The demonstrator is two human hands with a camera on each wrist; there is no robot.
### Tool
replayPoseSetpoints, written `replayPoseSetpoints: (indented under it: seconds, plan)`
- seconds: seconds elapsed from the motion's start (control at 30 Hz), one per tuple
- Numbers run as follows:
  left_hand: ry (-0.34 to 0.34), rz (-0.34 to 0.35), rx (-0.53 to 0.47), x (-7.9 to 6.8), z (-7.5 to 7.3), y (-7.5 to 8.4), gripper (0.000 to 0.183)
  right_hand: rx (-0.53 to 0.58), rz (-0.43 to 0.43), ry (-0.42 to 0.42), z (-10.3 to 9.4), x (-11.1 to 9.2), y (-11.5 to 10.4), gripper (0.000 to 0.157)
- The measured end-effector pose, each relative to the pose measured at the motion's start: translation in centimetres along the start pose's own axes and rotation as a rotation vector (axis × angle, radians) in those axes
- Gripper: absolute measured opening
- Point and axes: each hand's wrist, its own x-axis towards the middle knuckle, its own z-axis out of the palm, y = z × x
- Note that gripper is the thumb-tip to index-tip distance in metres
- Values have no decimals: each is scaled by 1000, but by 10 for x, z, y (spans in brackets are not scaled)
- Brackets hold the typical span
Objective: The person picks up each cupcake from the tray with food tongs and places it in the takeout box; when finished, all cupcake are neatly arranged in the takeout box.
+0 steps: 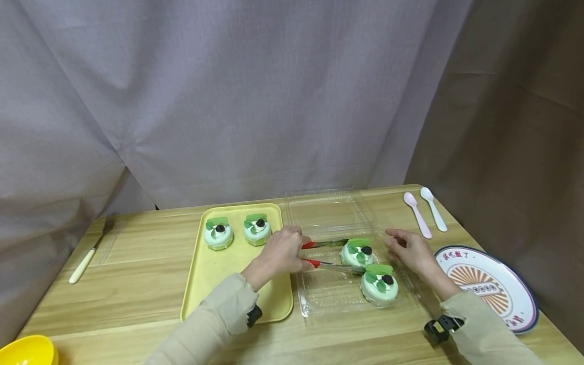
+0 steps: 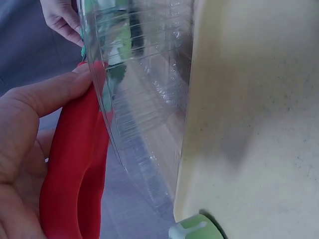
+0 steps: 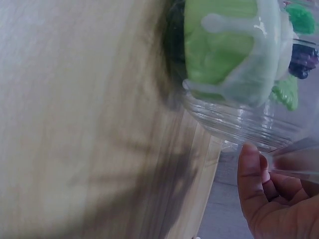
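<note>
My left hand grips red-handled tongs; their red handle fills part of the left wrist view. The tongs' metal arms reach right, with their tips at the rear green-and-white mini cake in a clear plastic container. Just in front of it, in the same container, sits a second mini cake, beside the lower tip. Whether the tips squeeze the rear cake I cannot tell. At the container's right rim, my right hand pinches the edge between thumb and fingers, seen close up in the right wrist view.
Left of the container lies a yellow tray with two similar cakes. Farther right are a pink spoon, a white spoon and a patterned plate. A cream-handled utensil and a yellow bowl are at left.
</note>
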Motion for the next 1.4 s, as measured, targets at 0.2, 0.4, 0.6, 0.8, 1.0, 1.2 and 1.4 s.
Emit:
replayPoseSetpoints:
  seconds: [0.2,0.4,0.6,0.8,1.0,1.2,1.4]
  plan:
    - [-50,-31,-41,0,-4,-1,52,0,1,4,0,-1,-1,37]
    - [-44,-34,-81,-1,-5,-4,54,2,-2,3,1,-1,-1,37]
    - [36,12,-71,-6,0,-5,50,-5,-3,9,1,0,1,37]
    - [67,29,-68,-10,0,-5,53,-5,-3,11,1,1,2,36]
    - [85,27,-78,-13,1,-5,53,-6,-2,15,2,0,2,36]
    - [130,23,-65,-15,4,-3,53,-2,-1,18,2,0,2,37]
    - [177,48,-45,-18,5,-2,53,-6,12,15,2,0,2,37]
